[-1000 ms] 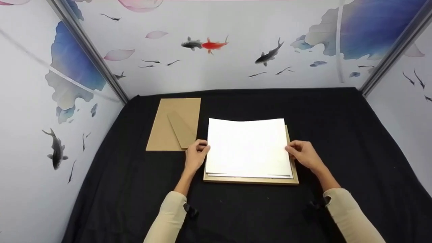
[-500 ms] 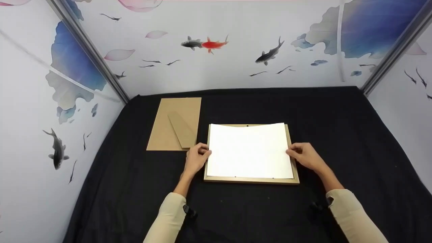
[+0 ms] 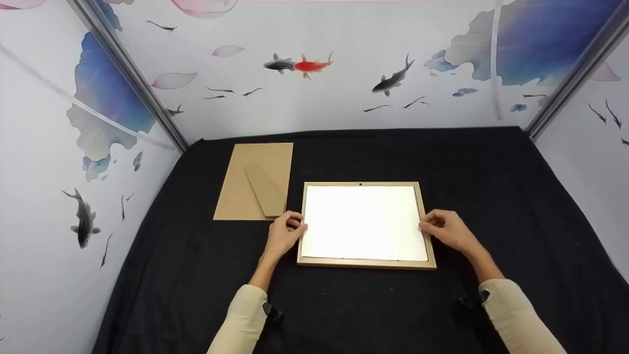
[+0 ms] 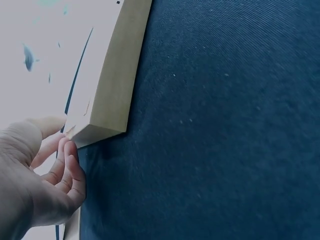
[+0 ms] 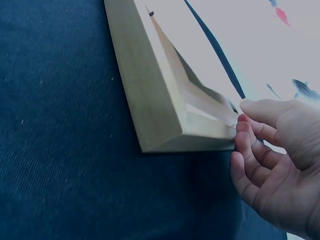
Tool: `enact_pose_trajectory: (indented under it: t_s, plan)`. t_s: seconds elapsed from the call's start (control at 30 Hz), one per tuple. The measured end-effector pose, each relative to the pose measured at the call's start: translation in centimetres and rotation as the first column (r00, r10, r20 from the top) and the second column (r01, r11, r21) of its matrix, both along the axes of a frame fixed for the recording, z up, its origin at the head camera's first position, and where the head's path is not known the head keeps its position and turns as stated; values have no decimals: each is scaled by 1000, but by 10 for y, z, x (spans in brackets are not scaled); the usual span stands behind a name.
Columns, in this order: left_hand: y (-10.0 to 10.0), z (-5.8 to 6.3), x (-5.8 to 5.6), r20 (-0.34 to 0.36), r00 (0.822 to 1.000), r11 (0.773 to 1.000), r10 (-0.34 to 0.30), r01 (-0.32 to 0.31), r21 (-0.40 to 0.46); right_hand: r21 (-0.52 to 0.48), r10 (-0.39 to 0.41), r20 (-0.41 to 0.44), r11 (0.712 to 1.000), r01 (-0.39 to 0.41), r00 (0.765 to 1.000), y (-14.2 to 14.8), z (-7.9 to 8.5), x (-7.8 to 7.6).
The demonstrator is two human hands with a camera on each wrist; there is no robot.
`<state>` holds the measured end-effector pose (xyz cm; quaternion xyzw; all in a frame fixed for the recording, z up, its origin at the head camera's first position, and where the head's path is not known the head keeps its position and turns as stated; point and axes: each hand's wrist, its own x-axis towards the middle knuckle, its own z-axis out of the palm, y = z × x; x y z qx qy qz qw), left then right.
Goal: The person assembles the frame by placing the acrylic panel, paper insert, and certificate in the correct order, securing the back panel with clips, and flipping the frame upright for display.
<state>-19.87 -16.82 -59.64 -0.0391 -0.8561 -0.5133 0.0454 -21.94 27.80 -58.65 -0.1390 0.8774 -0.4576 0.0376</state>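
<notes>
A gold picture frame [image 3: 367, 264] lies flat on the black cloth, with small dark tabs along its back edges. Inside its rim sits a white sheet [image 3: 363, 223], level with the opening in the head view. My left hand [image 3: 285, 235] pinches the sheet's left edge between thumb and fingers, with the curled fingers against the frame's side. On the other side, my right hand [image 3: 448, 229] pinches the sheet's right edge. The right wrist view shows the thumb over the rim and the fingers [image 5: 250, 155] beside the frame's outer wall.
A brown backing board [image 3: 253, 182] with a hinged stand leg [image 3: 268, 196] lies left of the frame, close to my left hand. Black cloth [image 3: 363, 309] covers the table. White walls [image 3: 344, 98] printed with fish enclose it at the back and sides.
Both hands have lowered the white sheet toward me and down into the frame. Its bowed far edge is now straight, and the frame's far rim shows beyond it.
</notes>
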Motion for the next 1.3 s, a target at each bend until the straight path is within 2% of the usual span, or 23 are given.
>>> enact_pose_trajectory:
  t_s: [0.23, 0.5, 0.57, 0.67, 0.77, 0.8, 0.93, 1.2, 1.3]
  plan:
    - [-5, -3, 7, 18, 997, 996, -78, 77, 41, -101, -14, 34, 995, 17, 999, 7, -9, 7]
    - [-4, -7, 11, 21, 996, 995, -84, 82, 54, -93, -17, 17, 996, 18, 1000, 6, -14, 13]
    - [-2, -8, 12, 14, 997, 995, -82, 81, 49, -99, -19, 41, 995, 23, 999, 6, -14, 13]
    - [-2, -10, 11, 7, 997, 996, -80, 80, 44, -106, -8, 63, 994, 15, 998, 0, 3, 20]
    - [-2, -11, 11, 12, 996, 996, -86, 85, 39, -118, -8, 70, 993, 16, 998, -3, 8, 24]
    - [-2, -11, 11, 14, 996, 996, -89, 89, 33, -116, -9, 68, 993, 17, 998, -3, 8, 25]
    - [-2, -11, 10, 15, 994, 994, -108, 108, -5, -114, -24, 51, 993, 29, 998, 4, -11, 19]
    - [0, -6, 10, -8, 990, 985, -139, 137, -101, -126, -10, 31, 992, 14, 999, 6, -14, 18]
    - [0, -4, 9, 14, 989, 980, -147, 148, -129, -130, -13, 38, 991, 18, 999, 6, -16, 18]
